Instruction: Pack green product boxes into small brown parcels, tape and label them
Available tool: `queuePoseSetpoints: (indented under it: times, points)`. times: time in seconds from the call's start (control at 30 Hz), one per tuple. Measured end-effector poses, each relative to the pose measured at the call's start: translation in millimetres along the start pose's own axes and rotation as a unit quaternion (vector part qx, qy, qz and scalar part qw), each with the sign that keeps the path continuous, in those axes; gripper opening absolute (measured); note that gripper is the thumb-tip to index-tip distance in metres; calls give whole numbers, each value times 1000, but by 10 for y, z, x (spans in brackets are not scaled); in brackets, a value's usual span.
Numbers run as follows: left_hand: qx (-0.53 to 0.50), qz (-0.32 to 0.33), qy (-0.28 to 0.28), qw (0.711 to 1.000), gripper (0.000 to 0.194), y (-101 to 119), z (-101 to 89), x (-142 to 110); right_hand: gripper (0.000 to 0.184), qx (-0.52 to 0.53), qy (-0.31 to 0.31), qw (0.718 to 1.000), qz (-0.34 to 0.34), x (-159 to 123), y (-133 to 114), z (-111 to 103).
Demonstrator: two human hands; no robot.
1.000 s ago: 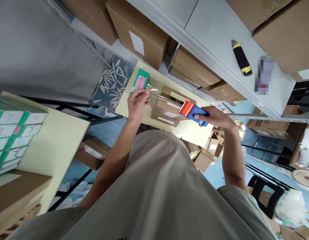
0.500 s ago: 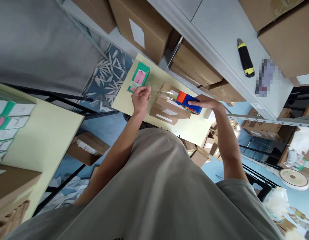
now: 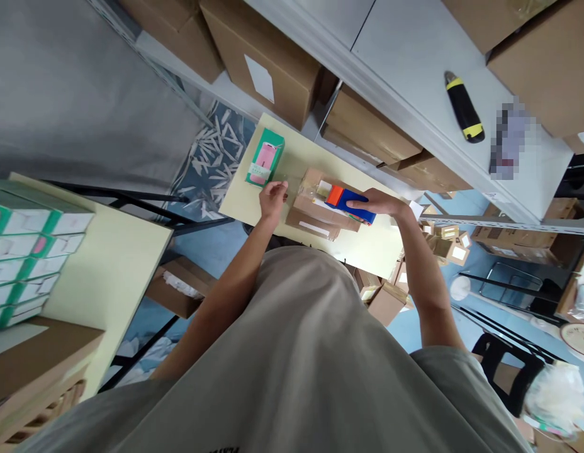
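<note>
My right hand (image 3: 377,202) grips a blue and orange tape dispenser (image 3: 348,201), which rests on top of a small stack of brown cardboard boxes (image 3: 318,211) on a pale yellow table (image 3: 367,242). My left hand (image 3: 272,196) pinches the free end of a clear tape strip (image 3: 294,184) at the stack's left side, low by the table top. A green and pink product box (image 3: 265,157) lies on the table just beyond my left hand.
Metal shelving above holds large cardboard boxes (image 3: 263,56) and a black and yellow utility knife (image 3: 463,107). A second yellow table (image 3: 107,264) at left carries stacked green and white boxes (image 3: 28,251). Small boxes (image 3: 384,296) and paper scraps litter the blue floor.
My right hand brought the tape dispenser left and down onto the box stack. My left hand lowered the tape end toward the stack's left side.
</note>
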State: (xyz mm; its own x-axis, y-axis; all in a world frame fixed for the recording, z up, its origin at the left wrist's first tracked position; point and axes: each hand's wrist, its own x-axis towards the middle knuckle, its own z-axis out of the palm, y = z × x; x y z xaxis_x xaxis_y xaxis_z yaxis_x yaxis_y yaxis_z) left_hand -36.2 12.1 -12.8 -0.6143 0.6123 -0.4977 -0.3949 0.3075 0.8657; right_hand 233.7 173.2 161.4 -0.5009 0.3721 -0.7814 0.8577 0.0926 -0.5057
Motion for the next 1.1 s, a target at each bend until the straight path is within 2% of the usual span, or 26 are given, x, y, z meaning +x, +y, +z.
queuePoseSetpoints:
  times: [0.07,0.17,0.27,0.33,0.4,0.47,0.57,0.7,0.83,0.93,1.03,1.1]
  points:
    - [3,-6,-27,1000,46,-128,58,29,85,8,-2,1000,-1,-9,-12,23]
    - [34,25,-65,997,44,-250,97,73,85,11,10,1000,-2,-38,-38,46]
    - [110,67,-55,990,48,-208,103,123,86,31,5,999,-7,-76,-65,65]
    - [144,133,-47,979,58,-83,147,135,87,40,-5,999,-11,-91,-70,79]
    - [165,230,-92,955,63,80,246,115,86,45,-12,999,-18,-90,-59,97]
    - [191,303,-171,918,62,223,374,72,86,45,-13,999,-24,-76,-38,119]
    - [237,334,-250,877,63,316,516,12,84,29,3,999,-23,-52,-16,161]
    - [300,356,-252,848,66,277,511,-2,81,24,8,1000,-15,-84,-56,213]
    - [391,358,-246,811,70,274,457,-9,84,58,-26,998,1,-244,-75,201]
    - [428,359,-245,793,67,299,452,-27,88,95,-65,993,27,-474,84,102]
    - [433,361,-241,790,61,306,459,-26,85,88,-69,991,67,-809,428,-78]
    - [431,360,-242,791,56,301,466,-14,81,62,-51,991,103,-1043,689,-204]
